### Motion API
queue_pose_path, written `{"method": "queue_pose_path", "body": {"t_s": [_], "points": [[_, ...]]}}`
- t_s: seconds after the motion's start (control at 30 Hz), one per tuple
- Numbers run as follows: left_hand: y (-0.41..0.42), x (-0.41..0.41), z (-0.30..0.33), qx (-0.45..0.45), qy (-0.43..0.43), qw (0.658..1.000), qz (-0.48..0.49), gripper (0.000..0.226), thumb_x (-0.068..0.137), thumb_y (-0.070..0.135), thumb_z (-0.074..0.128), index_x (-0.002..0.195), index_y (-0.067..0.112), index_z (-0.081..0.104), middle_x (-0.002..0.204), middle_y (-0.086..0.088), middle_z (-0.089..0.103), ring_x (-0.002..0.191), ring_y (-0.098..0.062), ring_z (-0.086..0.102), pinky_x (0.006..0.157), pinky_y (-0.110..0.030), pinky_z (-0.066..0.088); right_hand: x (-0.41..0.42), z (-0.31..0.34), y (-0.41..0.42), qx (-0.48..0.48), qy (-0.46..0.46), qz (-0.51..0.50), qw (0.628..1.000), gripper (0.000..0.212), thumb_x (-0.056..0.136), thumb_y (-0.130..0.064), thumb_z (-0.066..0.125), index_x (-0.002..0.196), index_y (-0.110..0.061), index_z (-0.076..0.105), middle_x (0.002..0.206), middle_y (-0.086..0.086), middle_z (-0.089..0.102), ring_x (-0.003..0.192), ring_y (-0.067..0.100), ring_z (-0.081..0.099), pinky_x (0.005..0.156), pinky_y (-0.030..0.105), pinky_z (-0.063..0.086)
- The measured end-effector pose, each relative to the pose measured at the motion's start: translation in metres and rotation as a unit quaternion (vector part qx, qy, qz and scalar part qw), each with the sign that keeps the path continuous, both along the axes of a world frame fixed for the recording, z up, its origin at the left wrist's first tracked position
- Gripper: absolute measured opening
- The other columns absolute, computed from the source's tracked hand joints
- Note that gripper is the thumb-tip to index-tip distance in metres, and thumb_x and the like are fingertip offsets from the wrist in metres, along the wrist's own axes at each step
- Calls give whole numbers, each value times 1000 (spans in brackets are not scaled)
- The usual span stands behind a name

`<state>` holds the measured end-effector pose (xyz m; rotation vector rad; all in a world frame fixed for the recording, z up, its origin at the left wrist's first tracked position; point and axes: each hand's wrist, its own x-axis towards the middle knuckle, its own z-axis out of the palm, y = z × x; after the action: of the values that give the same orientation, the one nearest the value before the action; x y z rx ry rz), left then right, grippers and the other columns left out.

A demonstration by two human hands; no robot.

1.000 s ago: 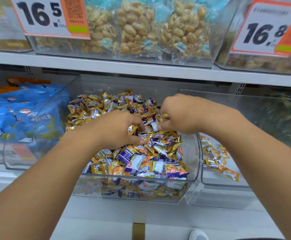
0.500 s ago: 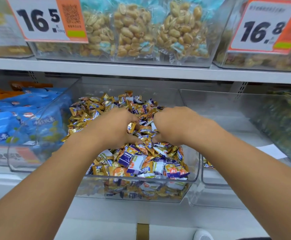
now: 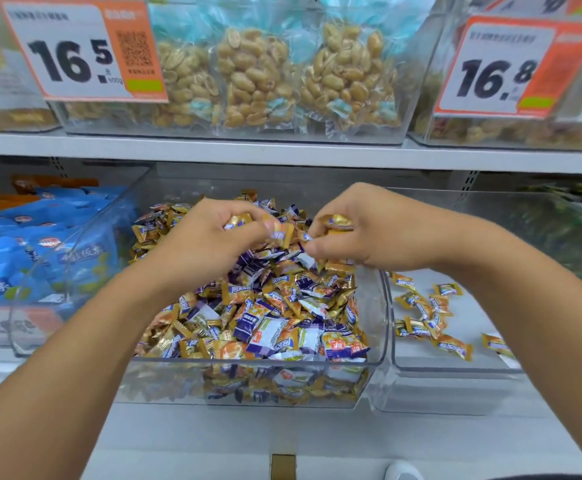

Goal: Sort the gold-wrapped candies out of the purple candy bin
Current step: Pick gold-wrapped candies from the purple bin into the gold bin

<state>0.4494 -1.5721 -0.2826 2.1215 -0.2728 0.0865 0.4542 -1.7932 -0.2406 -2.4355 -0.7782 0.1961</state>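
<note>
A clear plastic bin (image 3: 383, 341) in the middle of the lower shelf holds a heap of purple candies (image 3: 248, 327) mixed with gold-wrapped candies (image 3: 334, 296). Over the heap, my left hand (image 3: 206, 244) grips gold-wrapped candies in its curled fingers. Close beside it, my right hand (image 3: 376, 233) holds a gold-wrapped candy (image 3: 338, 221) in curled fingers, with more gold wrappers under it. In the clear bin to the right (image 3: 455, 367) lie several gold-wrapped candies (image 3: 424, 313).
Left of the candy bin stands a clear bin of blue packets (image 3: 40, 251). The shelf above carries bins of bagged peanuts (image 3: 265, 74) with price tags 16.5 (image 3: 74, 53) and 16.8 (image 3: 497, 71). A white shoe tip (image 3: 402, 472) shows at the bottom.
Both hands have lifted slightly off the heap with candies in their fingers. The right hand went from pressing into the pile to holding a gold candy up.
</note>
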Motion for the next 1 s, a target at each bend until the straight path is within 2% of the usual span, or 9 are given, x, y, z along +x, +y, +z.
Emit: {"method": "queue_pose_path", "body": {"t_s": [0.13, 0.3, 0.4, 0.5, 0.6, 0.67, 0.77, 0.9, 1.0], "points": [[-23, -7, 7, -89, 27, 994, -57, 18, 94, 35, 63, 83, 23, 71, 63, -3, 55, 48, -17, 32, 49, -25, 28, -23, -3, -49, 202, 168, -88, 961, 23, 93, -26, 65, 89, -3, 66, 68, 9, 58, 48, 12, 34, 43, 19, 25], [-86, -2, 9, 40, -128, 984, -114, 14, 93, 35, 63, 89, 27, 74, 67, 10, 66, 50, -6, 49, 52, -24, 39, -15, -29, -99, 277, 329, -290, 855, 31, 94, -21, 64, 117, 0, 65, 94, 18, 73, 59, 17, 68, 38, 18, 44], [-125, 5, 6, 169, -201, 952, -157, 16, 94, 32, 64, 106, 27, 73, 98, 11, 70, 92, -7, 61, 84, -32, 47, -14, -38, -121, 358, 398, -348, 770, 24, 99, -13, 55, 118, -1, 64, 108, 21, 72, 88, 30, 75, 65, 36, 63], [-147, 10, 2, 202, -180, 946, -180, 46, 90, 37, 69, 134, 32, 58, 133, 11, 60, 111, -6, 58, 104, -31, 42, -14, -38, -136, 398, 408, -343, 747, 22, 101, -19, 48, 109, -5, 63, 118, 19, 66, 105, 35, 68, 91, 48, 56], [-143, 7, 3, 156, -160, 959, -174, 65, 87, 45, 70, 146, 35, 45, 146, 17, 46, 115, 7, 49, 102, -17, 31, -12, -37, -144, 412, 411, -342, 738, 45, 100, -40, 43, 121, -4, 60, 113, 19, 62, 101, 37, 63, 108, 57, 41], [-134, 6, 3, 121, -170, 967, -147, 52, 91, 44, 63, 141, 35, 51, 141, 19, 51, 124, 7, 44, 101, -17, 31, -13, -34, -145, 390, 404, -345, 752, 61, 97, -55, 40, 138, -11, 54, 122, 19, 62, 118, 39, 55, 111, 59, 33], [-112, 5, 3, 47, -157, 980, -116, 22, 96, 32, 61, 116, 30, 69, 110, 19, 69, 98, 8, 61, 87, -16, 45, -29, -24, -131, 223, 262, -375, 861, 55, 96, -62, 43, 133, -26, 62, 150, 3, 47, 142, 29, 37, 109, 53, 31], [-51, 9, -7, 182, -124, 974, -56, 12, 87, 35, 72, 99, 30, 73, 93, 19, 70, 85, 5, 63, 80, -22, 52, -56, -11, -77, 77, -183, -184, 963, 13, 95, -34, 63, 95, -26, 74, 97, -13, 72, 96, 5, 65, 84, 24, 50], [-19, 4, -15, 289, -62, 951, -91, 30, 81, 47, 75, 107, 32, 72, 95, 19, 69, 86, 3, 61, 80, -22, 49, -53, 2, -17, -73, -255, -19, 964, 12, 90, -29, 65, 101, -27, 70, 96, -10, 69, 90, 14, 65, 80, 35, 53]]}}
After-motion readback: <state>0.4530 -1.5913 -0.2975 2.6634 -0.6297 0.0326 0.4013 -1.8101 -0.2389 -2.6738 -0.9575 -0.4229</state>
